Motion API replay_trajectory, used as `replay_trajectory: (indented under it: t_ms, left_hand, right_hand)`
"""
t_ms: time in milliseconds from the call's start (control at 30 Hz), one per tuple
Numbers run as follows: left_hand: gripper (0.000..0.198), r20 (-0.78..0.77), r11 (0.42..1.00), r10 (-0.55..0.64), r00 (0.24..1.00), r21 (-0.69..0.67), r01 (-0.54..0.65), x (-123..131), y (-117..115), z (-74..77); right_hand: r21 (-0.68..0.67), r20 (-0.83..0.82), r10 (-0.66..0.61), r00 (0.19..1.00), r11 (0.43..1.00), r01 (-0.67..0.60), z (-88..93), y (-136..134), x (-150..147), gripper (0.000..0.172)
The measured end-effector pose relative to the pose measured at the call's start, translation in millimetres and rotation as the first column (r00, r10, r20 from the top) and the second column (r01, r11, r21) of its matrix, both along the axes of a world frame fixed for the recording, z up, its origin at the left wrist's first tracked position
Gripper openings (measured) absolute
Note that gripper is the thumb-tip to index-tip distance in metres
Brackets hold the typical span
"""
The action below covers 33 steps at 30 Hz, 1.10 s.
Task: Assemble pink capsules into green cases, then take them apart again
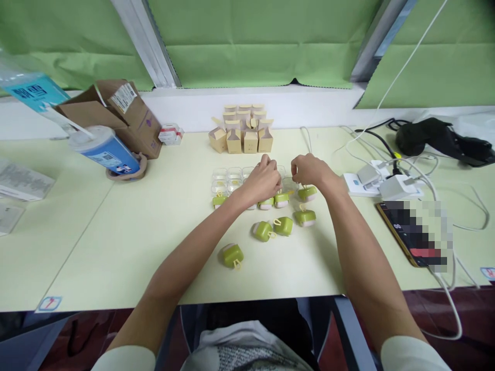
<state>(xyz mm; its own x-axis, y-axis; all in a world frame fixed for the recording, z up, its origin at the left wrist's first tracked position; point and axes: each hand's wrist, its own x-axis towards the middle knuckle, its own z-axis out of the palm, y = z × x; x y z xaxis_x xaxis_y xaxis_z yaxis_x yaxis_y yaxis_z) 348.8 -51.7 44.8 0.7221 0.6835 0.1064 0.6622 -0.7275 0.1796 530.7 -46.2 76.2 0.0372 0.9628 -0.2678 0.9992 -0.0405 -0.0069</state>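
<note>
A wide, pale surface (127, 247). Toward its back stand open cardboard boxes (250, 141); nearer, rows of clear containers (234, 174). The left hand (266, 179) reaches over these, fingers bunched; the right hand (311, 169) curls at their right end. I cannot tell whether either grip holds anything. Small green cases (263, 231) lie along and before the containers.

Pretty sure my spot's a packing or assembly workstation, maybe in an office or small workshop, hard to say which. I'm at a long pale surface (127, 247) under green blinds (263, 46), little sticker labels (50, 303) along its front edge, chargers (396, 186) jammed into a power strip (350, 184) on my right, lookalike tiny cartons (250, 140) grouped near the wall (201, 111), matching green cases (284, 225) in front of me.
</note>
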Motion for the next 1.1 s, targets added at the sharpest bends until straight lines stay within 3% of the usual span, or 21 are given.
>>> replay_trajectory:
  t_ms: [133, 267, 367, 467, 533, 667, 767, 867, 1100]
  left_hand:
    - [0.016, 0.077, 0.999, -0.001, 0.997, -0.047, 0.005, 0, 1, 1.7]
    - [0.012, 0.15, 0.981, -0.046, 0.988, -0.179, 0.073, -4, 0, 15.2]
    - [0.013, 0.2, 0.966, -0.07, 0.977, -0.232, 0.117, -16, 6, 26.6]
    - [0.016, 0.225, 0.984, 0.027, 0.974, -0.178, 0.014, -35, 21, 33.4]
    - [0.016, 0.224, 0.986, 0.107, 0.969, -0.147, -0.075, -47, 30, 33.5]
    - [0.017, 0.192, 0.983, 0.126, 0.973, -0.158, -0.096, -51, 38, 23.2]
    - [0.036, 0.149, 0.981, 0.09, 0.985, -0.184, -0.061, -38, 34, 10.1]
    - [0.05, 0.132, 0.983, 0.084, 0.988, -0.174, -0.06, -23, 30, -2.8]
    - [0.053, 0.19, 0.992, 0.079, 0.979, -0.11, -0.058, -18, 35, -18.3]
  right_hand:
    - [0.022, -0.034, 0.017, 0.999, 1.0, -0.017, -1.2, 2, 2, 0.025]
    - [-0.034, -0.164, 0.015, 0.986, 0.999, -0.021, 0.3, 2, 0, 0.019]
    - [-0.036, -0.271, 0.016, 0.962, 0.999, -0.027, -0.2, 1, -2, 0.032]
    - [-0.003, -0.321, 0.041, 0.946, 0.999, -0.045, -2.0, 0, -3, 0.047]
    - [-0.008, -0.326, 0.068, 0.943, 0.997, -0.074, -3.2, 0, -4, 0.047]
    - [-0.029, -0.315, 0.072, 0.946, 0.996, -0.086, -6.0, 2, -4, 0.029]
    - [-0.032, -0.306, 0.076, 0.949, 0.995, -0.09, -9.1, 5, -4, 0.021]
    - [-0.034, -0.278, 0.103, 0.955, 0.993, -0.117, -11.7, 7, -4, 0.022]
    - [-0.073, -0.306, 0.102, 0.947, 0.989, -0.131, -7.1, 4, -3, 0.028]
